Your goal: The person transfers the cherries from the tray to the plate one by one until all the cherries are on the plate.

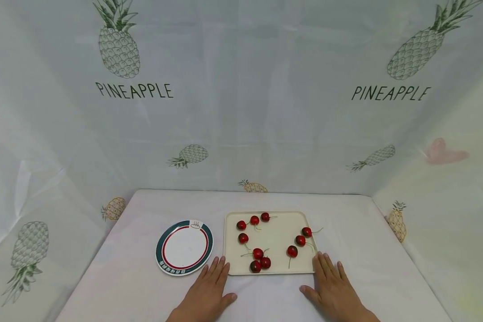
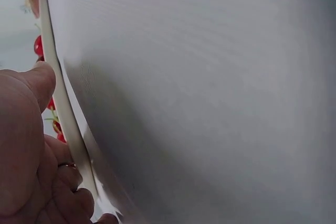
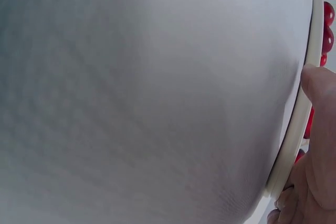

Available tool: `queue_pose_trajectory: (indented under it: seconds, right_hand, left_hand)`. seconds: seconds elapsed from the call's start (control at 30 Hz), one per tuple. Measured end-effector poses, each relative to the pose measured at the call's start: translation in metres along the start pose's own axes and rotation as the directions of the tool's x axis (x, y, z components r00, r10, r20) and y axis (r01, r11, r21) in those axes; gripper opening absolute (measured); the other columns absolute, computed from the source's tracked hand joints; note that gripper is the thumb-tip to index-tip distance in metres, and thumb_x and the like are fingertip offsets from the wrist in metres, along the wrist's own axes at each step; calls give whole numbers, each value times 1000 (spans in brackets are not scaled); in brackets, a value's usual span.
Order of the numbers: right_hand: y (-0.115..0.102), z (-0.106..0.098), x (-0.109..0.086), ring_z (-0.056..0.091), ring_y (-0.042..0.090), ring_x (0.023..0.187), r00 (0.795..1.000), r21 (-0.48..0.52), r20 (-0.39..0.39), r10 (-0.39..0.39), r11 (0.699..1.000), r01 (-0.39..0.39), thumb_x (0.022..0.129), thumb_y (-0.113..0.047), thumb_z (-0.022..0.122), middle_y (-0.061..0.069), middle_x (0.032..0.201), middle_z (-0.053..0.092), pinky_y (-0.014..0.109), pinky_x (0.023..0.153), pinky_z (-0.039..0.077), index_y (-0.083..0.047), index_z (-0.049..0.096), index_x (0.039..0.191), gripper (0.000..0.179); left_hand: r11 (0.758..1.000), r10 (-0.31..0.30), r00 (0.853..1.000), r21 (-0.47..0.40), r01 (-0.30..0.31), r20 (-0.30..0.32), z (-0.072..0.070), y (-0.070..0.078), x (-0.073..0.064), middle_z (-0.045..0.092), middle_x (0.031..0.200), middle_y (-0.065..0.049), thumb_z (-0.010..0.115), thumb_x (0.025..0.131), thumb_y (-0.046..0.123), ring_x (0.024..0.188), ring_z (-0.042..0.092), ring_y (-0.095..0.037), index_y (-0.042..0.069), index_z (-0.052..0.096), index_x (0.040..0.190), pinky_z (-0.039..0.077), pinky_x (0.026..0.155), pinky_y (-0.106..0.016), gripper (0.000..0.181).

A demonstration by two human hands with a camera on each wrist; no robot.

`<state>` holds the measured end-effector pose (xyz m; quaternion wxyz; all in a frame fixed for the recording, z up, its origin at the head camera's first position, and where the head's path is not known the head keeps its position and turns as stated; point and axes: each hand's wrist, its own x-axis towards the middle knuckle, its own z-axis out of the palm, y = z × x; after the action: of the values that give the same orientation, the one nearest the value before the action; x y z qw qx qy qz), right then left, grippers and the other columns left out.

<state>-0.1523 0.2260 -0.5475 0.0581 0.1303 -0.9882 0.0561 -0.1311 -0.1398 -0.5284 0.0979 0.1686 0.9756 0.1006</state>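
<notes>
A cream rectangular tray (image 1: 277,241) lies on the white-covered table, with several dark red cherries on it, stems attached. One group of cherries (image 1: 257,253) sits at its front left, others curve along its back left, and a row of cherries (image 1: 300,241) runs down its right side. My left hand (image 1: 207,290) rests on the cloth with straight fingers, fingertips by the tray's front left corner. At the front right corner my right hand (image 1: 334,288) lies likewise, fingers straight. Neither hand holds anything. In the left wrist view the tray's edge (image 2: 63,103) shows beside the hand.
A round white plate (image 1: 185,248) with a dark green rim and a red ring stands left of the tray. Behind the table (image 1: 370,250) hangs a pale curtain (image 1: 241,116) printed with pineapples; similar cloth flanks both sides.
</notes>
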Motion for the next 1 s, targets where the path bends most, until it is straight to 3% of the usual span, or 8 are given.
queue_pose_trajectory:
  seconds: [0.3, 0.47, 0.6, 0.7, 0.8, 0.9, 1.0]
  right_hand:
    - [-3, 2, -3, 28, 42, 144, 1000, 27, -9, 4, 1000, -4, 86, -72, 51, 24, 154, 33, 62, 115, 21, 5, 38, 146, 98]
    - [-4, 2, -3, 28, 42, 144, 1000, 24, -5, 3, 1000, -3, 85, -72, 51, 25, 154, 34, 63, 114, 21, 5, 39, 145, 99]
    - [-5, 2, -3, 28, 42, 144, 1000, 23, 4, -1, 1000, 1, 85, -72, 50, 25, 153, 34, 64, 114, 21, 5, 39, 145, 99]
    - [-5, 1, -4, 28, 43, 144, 1000, 25, 6, -2, 1000, 2, 85, -72, 51, 26, 153, 33, 65, 113, 21, 6, 38, 145, 99]
    - [-4, 0, -5, 28, 43, 143, 1000, 23, 7, -2, 1000, 1, 85, -72, 51, 26, 153, 33, 65, 113, 22, 6, 38, 145, 99]
    - [-4, 0, -4, 28, 43, 143, 1000, 15, 7, -2, 1000, 2, 85, -73, 49, 26, 153, 33, 65, 113, 21, 6, 38, 145, 100]
    - [-4, 1, -2, 27, 43, 144, 1000, 15, 11, -4, 1000, 4, 85, -74, 48, 26, 154, 32, 65, 114, 20, 6, 37, 146, 101]
  left_hand:
    - [998, 40, 999, 49, -38, -28, 0, -5, -4, 25, 161, -9, 46, 94, 60, 150, 20, -30, 10, 33, 152, 25, 119, -54, 78]
    - [999, 43, 999, 35, -42, -30, -2, -9, -3, 27, 161, -7, 46, 95, 58, 149, 22, -28, 13, 36, 151, 27, 119, -52, 73]
    - [1000, 23, 995, -11, -24, -101, -10, -13, -6, 32, 159, -2, 51, 95, 54, 147, 29, -26, 21, 39, 150, 33, 116, -49, 65]
    - [996, -14, 973, -83, -6, -231, -21, -20, -10, 37, 156, 2, 55, 95, 48, 143, 36, -22, 28, 42, 148, 40, 113, -46, 58]
    - [978, -83, 930, -210, 7, -357, -39, -32, -11, 43, 153, 2, 60, 94, 41, 139, 42, -22, 31, 46, 145, 42, 110, -46, 54]
    - [924, -202, 888, -380, 34, -413, -60, -57, -9, 46, 151, -2, 64, 94, 34, 137, 45, -28, 30, 47, 144, 42, 110, -50, 54]
    - [842, -346, 859, -528, 107, -378, -78, -91, -7, 41, 153, -7, 64, 94, 30, 138, 42, -33, 29, 43, 147, 43, 108, -51, 57]
